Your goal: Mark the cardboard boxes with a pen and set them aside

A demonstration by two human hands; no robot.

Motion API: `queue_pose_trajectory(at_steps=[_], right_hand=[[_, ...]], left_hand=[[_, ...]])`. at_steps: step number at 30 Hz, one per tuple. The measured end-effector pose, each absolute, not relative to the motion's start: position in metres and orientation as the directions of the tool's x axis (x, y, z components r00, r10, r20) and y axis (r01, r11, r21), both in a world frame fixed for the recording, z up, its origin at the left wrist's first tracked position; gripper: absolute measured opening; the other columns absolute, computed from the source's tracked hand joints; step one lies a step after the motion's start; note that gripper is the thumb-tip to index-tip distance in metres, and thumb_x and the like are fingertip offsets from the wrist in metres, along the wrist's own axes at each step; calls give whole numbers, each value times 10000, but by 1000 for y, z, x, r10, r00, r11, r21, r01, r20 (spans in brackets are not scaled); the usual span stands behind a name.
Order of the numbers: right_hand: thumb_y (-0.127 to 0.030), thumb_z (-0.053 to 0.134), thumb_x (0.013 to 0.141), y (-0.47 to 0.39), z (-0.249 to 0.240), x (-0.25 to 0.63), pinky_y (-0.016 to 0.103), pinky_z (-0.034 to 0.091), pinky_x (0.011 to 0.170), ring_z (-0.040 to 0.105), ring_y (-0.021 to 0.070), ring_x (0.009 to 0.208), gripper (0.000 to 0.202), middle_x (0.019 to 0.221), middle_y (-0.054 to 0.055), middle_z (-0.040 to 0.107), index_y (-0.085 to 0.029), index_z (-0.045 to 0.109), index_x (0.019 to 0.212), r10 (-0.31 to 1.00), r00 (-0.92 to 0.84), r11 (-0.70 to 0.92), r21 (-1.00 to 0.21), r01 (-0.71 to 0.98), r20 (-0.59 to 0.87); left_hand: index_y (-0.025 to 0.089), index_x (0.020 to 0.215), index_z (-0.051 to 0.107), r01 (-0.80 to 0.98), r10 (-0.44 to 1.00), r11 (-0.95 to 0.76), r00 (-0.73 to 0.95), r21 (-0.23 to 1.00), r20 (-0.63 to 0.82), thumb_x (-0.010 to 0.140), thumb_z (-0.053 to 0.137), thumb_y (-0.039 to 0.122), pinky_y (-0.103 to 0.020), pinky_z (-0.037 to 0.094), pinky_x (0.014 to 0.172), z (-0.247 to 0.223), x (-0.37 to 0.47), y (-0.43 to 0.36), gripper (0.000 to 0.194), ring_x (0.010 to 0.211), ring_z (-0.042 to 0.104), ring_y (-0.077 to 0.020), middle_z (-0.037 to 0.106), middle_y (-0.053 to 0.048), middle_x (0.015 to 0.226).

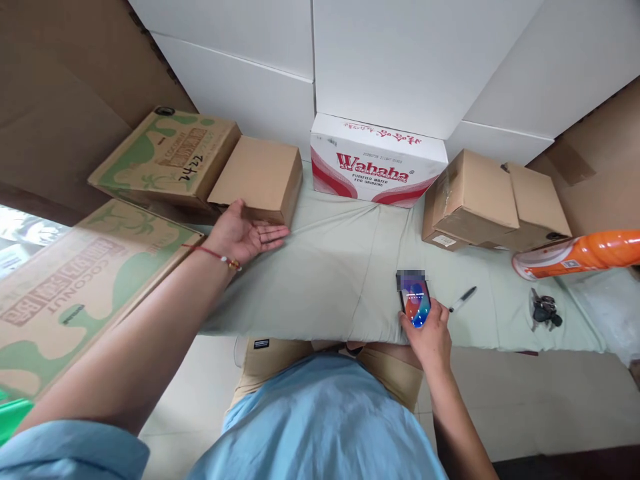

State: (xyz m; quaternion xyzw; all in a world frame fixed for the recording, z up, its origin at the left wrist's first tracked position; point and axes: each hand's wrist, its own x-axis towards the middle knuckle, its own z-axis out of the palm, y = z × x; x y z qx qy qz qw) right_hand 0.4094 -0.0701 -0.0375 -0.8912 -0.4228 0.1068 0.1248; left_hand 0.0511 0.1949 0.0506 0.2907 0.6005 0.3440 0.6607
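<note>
In the head view, the left hand (243, 237) is open with its palm turned up; its fingers lie close together, pointing to the right, and its thumb is at the near edge of the plain brown box (257, 173); I cannot tell if the thumb presses on it. The right hand (430, 333) holds 1 phone (416, 303) near the front edge of the table; thumb and fingers are clamped on its 2 lower sides, and its screen is lit.

The table (330, 280) has a pale green cloth with wrinkles; at its back stands the white and red Wahaha box (377, 163), between the plain brown box and the brown cartons (480, 200); to the right of the phone lie 1 pen (463, 299) and a bunch of keys (545, 311), with an orange bottle (580, 255) behind the keys; 2 coconut boxes (170, 157) are at the left; behind are white panels (400, 60); below is a pale tiled floor (185, 387).
</note>
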Motion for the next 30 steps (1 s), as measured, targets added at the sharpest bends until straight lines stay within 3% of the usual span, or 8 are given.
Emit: queue_pose_trajectory(at_steps=[5, 8, 11, 16, 19, 21, 26, 30], right_hand=[[-655, 658, 899, -72, -39, 410, 463, 558, 833, 653, 420, 1189, 830, 1366, 230, 614, -137, 489, 1526, 784, 620, -605, -262, 752, -31], [-662, 694, 882, -73, -40, 418, 520, 545, 905, 613, 449, 1184, 836, 1232, 232, 653, -115, 538, 1494, 780, 626, -612, -209, 763, 3], [-666, 724, 856, -73, -40, 432, 564, 527, 958, 597, 464, 1177, 857, 1211, 248, 665, -98, 561, 1476, 763, 646, -631, -187, 753, 28], [-684, 713, 861, -73, -38, 446, 555, 538, 954, 615, 472, 1212, 873, 1338, 277, 625, -96, 562, 1488, 710, 704, -696, -161, 700, -15], [-689, 692, 877, -76, -39, 445, 569, 538, 980, 614, 476, 1238, 860, 1370, 289, 608, -92, 565, 1482, 703, 711, -704, -162, 691, -25], [-723, 665, 880, -78, -39, 447, 608, 518, 1023, 591, 490, 1273, 876, 1387, 304, 603, -90, 569, 1477, 715, 699, -688, -186, 701, -13], [-874, 636, 814, -59, -13, 486, 631, 471, 1151, 619, 424, 1270, 994, 1361, 274, 645, -102, 593, 1438, 640, 761, -617, -517, 593, 107], [-852, 632, 871, -3, 34, 538, 501, 616, 975, 692, 305, 1186, 925, 1337, 176, 645, -197, 500, 1511, 533, 843, -435, -877, 203, -69]], left_hand=[[211, 972, 613, 68, 909, 409, -123, 910, -399, 862, 738, 541, -535, 478, 1226, 20, 44, 100, 369, 1347, 673, -355, 752, -172, 1319], [245, 931, 675, 578, 994, 104, -88, 809, -65, 893, 671, 597, -601, 465, 1233, -6, 17, 41, 355, 1288, 696, -401, 762, -166, 1307], [234, 1095, 682, 740, 987, -29, -84, 672, 135, 944, 603, 581, -633, 411, 1282, -24, -12, 11, 386, 1429, 619, -441, 701, -206, 1444], [271, 1610, 388, 621, 964, 145, -265, 770, 32, 1012, 581, 584, -688, 469, 1231, -25, -29, 30, 702, 1482, 589, -443, 577, -192, 1635], [268, 1661, 283, 510, 959, 166, -282, 844, -18, 1017, 569, 639, -640, 439, 1283, -16, -25, 57, 796, 1544, 524, -422, 494, -194, 1696], [247, 1589, 403, 527, 953, 184, -304, 830, -18, 1006, 555, 664, -638, 478, 1252, -13, -20, 69, 733, 1525, 529, -442, 529, -198, 1643], [221, 1246, 625, 708, 980, -22, -124, 706, 155, 978, 558, 588, -655, 558, 1140, -35, -5, 64, 459, 1477, 537, -459, 595, -223, 1506], [199, 1154, 648, 806, 982, -125, 18, 578, 188, 989, 526, 519, -654, 486, 1200, -65, 5, 45, 380, 1400, 605, -445, 651, -236, 1445]])
